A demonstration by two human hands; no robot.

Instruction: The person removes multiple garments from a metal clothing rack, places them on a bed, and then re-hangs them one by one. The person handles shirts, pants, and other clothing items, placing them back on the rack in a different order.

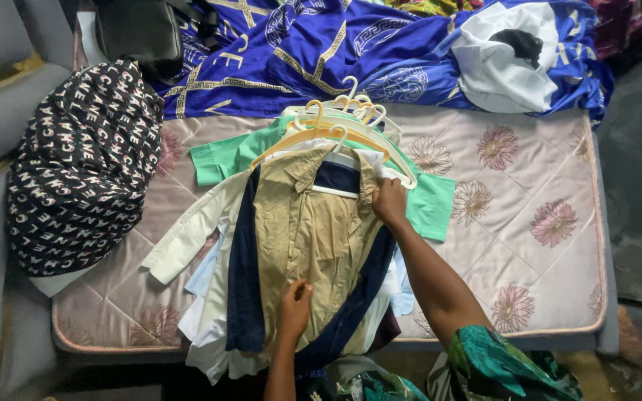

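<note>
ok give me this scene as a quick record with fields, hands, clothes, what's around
left hand: flat on the lower front of the tan shirt
right hand: at the tan shirt's shoulder, by the collar
stack: tan shirt on top of a navy garment, white shirt and green shirt, all on hangers
surface: pink quilted mattress with flower print
left of stack: black patterned pillow
behind: blue and gold sheet, white cloth
</note>
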